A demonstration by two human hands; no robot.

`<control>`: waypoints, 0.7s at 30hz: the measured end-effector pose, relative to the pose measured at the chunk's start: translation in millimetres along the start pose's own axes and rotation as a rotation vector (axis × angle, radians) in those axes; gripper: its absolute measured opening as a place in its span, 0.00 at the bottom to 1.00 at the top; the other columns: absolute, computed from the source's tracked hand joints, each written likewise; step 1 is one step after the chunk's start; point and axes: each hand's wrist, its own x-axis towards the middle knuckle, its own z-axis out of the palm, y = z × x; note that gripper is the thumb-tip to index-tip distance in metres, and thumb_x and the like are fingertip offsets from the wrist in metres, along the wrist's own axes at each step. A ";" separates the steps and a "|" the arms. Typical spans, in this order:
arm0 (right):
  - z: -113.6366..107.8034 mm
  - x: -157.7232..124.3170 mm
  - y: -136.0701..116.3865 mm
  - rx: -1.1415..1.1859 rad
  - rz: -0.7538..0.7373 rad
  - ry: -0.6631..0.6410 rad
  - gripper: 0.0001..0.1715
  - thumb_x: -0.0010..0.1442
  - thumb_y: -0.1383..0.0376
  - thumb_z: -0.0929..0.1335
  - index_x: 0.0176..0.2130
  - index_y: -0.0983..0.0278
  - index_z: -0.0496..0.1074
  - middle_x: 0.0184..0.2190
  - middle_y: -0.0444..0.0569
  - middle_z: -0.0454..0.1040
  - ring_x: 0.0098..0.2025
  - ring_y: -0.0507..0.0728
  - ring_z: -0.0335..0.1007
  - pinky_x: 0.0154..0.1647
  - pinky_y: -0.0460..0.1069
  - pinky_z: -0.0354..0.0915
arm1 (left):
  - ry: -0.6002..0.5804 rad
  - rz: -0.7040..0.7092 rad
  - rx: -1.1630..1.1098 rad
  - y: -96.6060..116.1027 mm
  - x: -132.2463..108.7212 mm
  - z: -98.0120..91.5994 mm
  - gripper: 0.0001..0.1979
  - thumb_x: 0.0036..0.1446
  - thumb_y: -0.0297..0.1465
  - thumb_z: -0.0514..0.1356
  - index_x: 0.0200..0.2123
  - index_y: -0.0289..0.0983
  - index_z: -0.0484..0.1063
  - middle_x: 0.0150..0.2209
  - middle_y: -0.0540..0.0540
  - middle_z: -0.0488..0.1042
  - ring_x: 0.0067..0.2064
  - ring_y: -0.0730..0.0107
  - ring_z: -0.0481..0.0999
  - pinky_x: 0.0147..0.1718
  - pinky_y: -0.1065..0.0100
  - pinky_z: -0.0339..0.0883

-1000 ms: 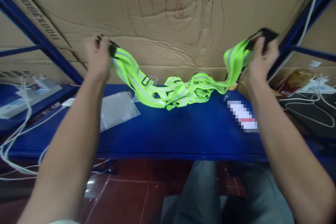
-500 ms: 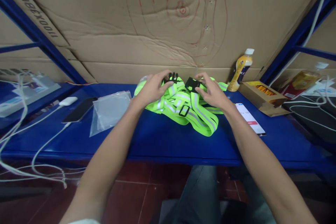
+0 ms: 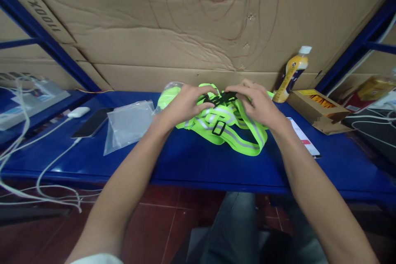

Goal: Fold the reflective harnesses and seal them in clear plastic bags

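Between my hands lies a bunched neon-green reflective strap harness (image 3: 244, 142) with silver stripes, on the blue table. My left hand (image 3: 188, 101) pinches the pronged half of a black side-release buckle (image 3: 213, 100). The socket half of the buckle (image 3: 229, 97) is gripped by my right hand (image 3: 255, 98). The two halves meet or nearly meet; whether they are latched I cannot tell. A black strap slider (image 3: 218, 128) sits on the webbing in front. Clear plastic wrap (image 3: 173, 86) shows behind my left hand.
Left on the blue table (image 3: 198, 169) are clear zip bags (image 3: 128, 126), a dark phone (image 3: 91, 123) and a white charger (image 3: 78, 111) with cables. To the right stand a yellow bottle (image 3: 292, 75), a cardboard box (image 3: 324, 111) and a lit phone (image 3: 305, 138). Cardboard (image 3: 123, 49) walls the back.
My hands have come closer together, bringing the two buckle halves from apart to touching or nearly so. The front strap loop has shifted right, and the view has tilted slightly.
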 end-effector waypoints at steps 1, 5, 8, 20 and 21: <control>-0.7 -0.1 -1.0 -0.009 -0.001 -0.012 0.25 0.76 0.67 0.60 0.59 0.57 0.82 0.41 0.53 0.78 0.41 0.62 0.73 0.45 0.56 0.66 | 0.012 0.001 0.009 0.2 0.0 1.3 0.17 0.66 0.37 0.70 0.56 0.40 0.80 0.45 0.45 0.87 0.45 0.55 0.86 0.48 0.63 0.70; -2.8 -1.0 -1.1 0.007 -0.007 -0.029 0.25 0.76 0.66 0.60 0.60 0.58 0.82 0.43 0.54 0.80 0.44 0.64 0.74 0.47 0.56 0.65 | 0.021 -0.011 0.051 1.0 -1.1 4.1 0.24 0.67 0.37 0.70 0.63 0.39 0.75 0.52 0.42 0.85 0.50 0.52 0.86 0.52 0.62 0.71; -2.8 -1.7 1.2 -0.011 -0.008 -0.047 0.25 0.76 0.67 0.61 0.61 0.57 0.81 0.44 0.54 0.81 0.46 0.64 0.74 0.47 0.56 0.66 | -0.010 -0.029 0.105 5.6 -2.5 5.8 0.31 0.68 0.37 0.68 0.71 0.39 0.68 0.55 0.40 0.84 0.50 0.50 0.85 0.51 0.61 0.72; 15.5 -5.8 -7.9 -0.160 -0.031 0.007 0.27 0.76 0.67 0.59 0.64 0.58 0.78 0.48 0.57 0.83 0.53 0.68 0.75 0.57 0.65 0.69 | 0.106 -0.029 0.151 19.9 -4.6 17.8 0.34 0.72 0.37 0.65 0.77 0.38 0.63 0.54 0.35 0.83 0.56 0.47 0.84 0.57 0.56 0.73; 14.4 -5.8 -6.5 -0.150 -0.024 0.057 0.26 0.77 0.65 0.59 0.62 0.57 0.80 0.49 0.56 0.84 0.54 0.69 0.76 0.59 0.67 0.69 | 0.149 -0.026 0.102 21.7 -3.9 15.5 0.35 0.71 0.42 0.66 0.75 0.37 0.65 0.55 0.35 0.83 0.57 0.46 0.83 0.59 0.55 0.72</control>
